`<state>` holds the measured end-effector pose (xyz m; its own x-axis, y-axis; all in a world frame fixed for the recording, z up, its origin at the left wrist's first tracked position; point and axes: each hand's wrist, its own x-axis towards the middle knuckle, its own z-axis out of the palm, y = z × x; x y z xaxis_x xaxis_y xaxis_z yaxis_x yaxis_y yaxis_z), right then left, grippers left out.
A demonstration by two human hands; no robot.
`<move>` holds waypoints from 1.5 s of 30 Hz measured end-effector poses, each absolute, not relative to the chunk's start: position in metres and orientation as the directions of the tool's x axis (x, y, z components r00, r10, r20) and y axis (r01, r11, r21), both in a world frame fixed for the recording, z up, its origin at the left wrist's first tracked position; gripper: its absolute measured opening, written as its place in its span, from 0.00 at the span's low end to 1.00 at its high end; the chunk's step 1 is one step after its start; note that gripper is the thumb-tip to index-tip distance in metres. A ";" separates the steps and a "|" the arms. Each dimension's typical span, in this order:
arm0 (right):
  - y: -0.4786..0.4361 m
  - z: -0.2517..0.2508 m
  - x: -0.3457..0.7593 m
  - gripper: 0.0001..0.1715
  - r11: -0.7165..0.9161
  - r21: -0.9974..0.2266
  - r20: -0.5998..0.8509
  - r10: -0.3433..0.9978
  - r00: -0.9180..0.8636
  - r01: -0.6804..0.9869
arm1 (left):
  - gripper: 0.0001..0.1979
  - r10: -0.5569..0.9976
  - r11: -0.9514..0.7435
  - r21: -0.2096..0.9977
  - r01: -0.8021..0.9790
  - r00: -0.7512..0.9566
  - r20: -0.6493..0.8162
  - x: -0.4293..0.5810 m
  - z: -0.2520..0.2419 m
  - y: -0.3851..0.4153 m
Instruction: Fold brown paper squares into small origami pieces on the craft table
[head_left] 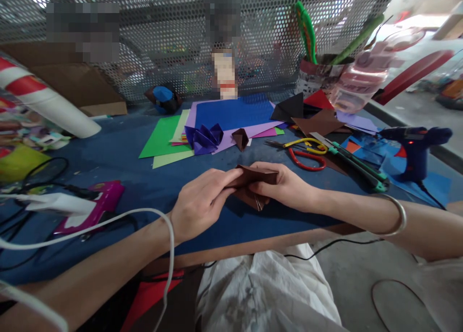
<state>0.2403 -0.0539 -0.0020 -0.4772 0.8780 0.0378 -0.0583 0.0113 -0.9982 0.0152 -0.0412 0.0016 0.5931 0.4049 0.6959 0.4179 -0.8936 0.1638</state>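
Note:
Between my two hands is a folded piece of brown paper (258, 175), held just above the blue tabletop near its front edge. My left hand (202, 201) pinches its left side between thumb and fingers. On the right side, my right hand (285, 185) grips it with the thumb in front and the fingers behind; part of the paper is covered by them. A small folded brown paper shape (240, 139) stands just beyond my hands. To its left sits a purple folded paper piece (204, 139) with several points.
Scissors (307, 153) with yellow and red handles and a green utility knife (361, 165) lie to the right, before a blue glue gun (415, 148). Coloured sheets (162, 136) are stacked behind. A magenta power strip (108, 201) and a white cable (137, 212) are at left.

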 end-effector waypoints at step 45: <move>-0.052 -0.006 0.242 0.07 0.356 -0.890 0.272 0.916 -0.296 0.283 | 0.05 0.585 -0.811 0.457 0.365 0.507 0.633 0.017 0.005 -0.045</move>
<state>0.2417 -0.0525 -0.0060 -0.2959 0.9156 0.2721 0.2831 0.3562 -0.8905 0.0174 -0.0449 0.0050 0.5070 0.5853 0.6327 0.3651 -0.8108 0.4575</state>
